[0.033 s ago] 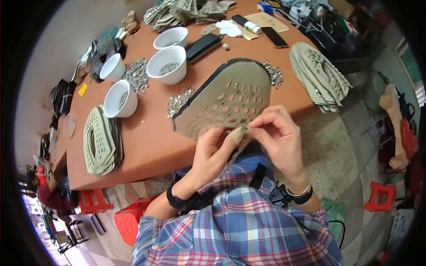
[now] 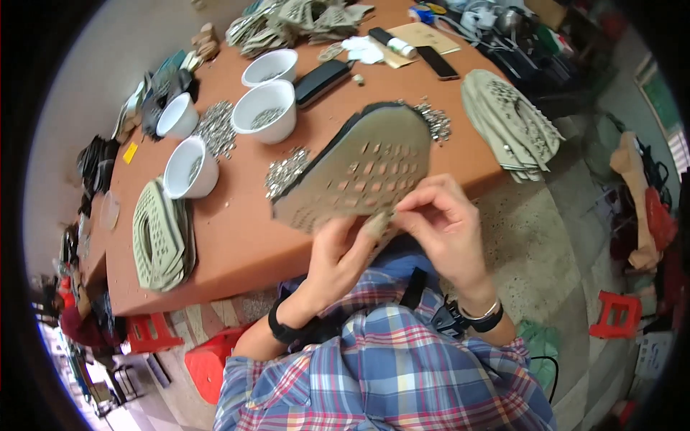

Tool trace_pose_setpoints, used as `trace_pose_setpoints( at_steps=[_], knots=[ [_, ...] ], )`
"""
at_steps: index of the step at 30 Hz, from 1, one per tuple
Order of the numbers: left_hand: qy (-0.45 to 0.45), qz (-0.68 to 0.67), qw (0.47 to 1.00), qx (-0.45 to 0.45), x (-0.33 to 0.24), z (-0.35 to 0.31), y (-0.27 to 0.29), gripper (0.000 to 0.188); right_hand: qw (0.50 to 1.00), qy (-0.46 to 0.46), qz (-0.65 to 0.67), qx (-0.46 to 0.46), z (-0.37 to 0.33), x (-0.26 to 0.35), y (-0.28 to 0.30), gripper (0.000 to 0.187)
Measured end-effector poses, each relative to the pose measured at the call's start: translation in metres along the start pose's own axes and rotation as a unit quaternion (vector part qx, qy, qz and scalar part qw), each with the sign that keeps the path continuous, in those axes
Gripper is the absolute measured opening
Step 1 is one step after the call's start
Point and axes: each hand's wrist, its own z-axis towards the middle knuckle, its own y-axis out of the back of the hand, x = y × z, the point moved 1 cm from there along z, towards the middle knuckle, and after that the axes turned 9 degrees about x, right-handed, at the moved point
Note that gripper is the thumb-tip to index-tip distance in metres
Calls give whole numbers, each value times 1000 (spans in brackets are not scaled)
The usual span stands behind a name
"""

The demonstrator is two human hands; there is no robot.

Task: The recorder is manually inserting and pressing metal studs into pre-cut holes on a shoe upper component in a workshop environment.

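Note:
My left hand (image 2: 336, 260) is closed on the near edge of a beige shoe upper (image 2: 381, 165) with rows of square holes and a dark edge. A beige covering sits over the left thumb tip. Beside that thumb, the fingertips of my right hand (image 2: 438, 228) are pinched at the upper's near edge; what they hold, if anything, is too small to name. The upper is tilted above the table's front edge. Small shiny metal pieces (image 2: 287, 172) lie in a heap left of it, and another heap of metal pieces (image 2: 433, 121) is partly hidden behind it.
White cups (image 2: 264, 133) with metal pieces stand at left on the brown table (image 2: 237, 241). Stacked perforated uppers lie at the left (image 2: 159, 241) and right (image 2: 510, 126) edges. Farther back are a black case (image 2: 322, 82) and a phone (image 2: 437, 63). Red stools (image 2: 617, 314) stand on the floor.
The view has shifted slightly, so the table things sit a little farther left. The upper has tipped slightly with my hands; both hands keep nearly the same hold.

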Motion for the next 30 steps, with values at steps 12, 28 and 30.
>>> trace_pose_setpoints(
  at_steps=[12,28,30],
  knots=[
    [-106,174,979,-23,19,-8,2,38,972,-33,234,2,-1,-13,6,37],
    [-97,59,990,-88,60,-48,36,60,956,-20,248,152,2,-37,-4,18],
    [-104,75,988,-82,60,-57,42,58,939,-113,278,170,7,-35,4,17]
  ],
)
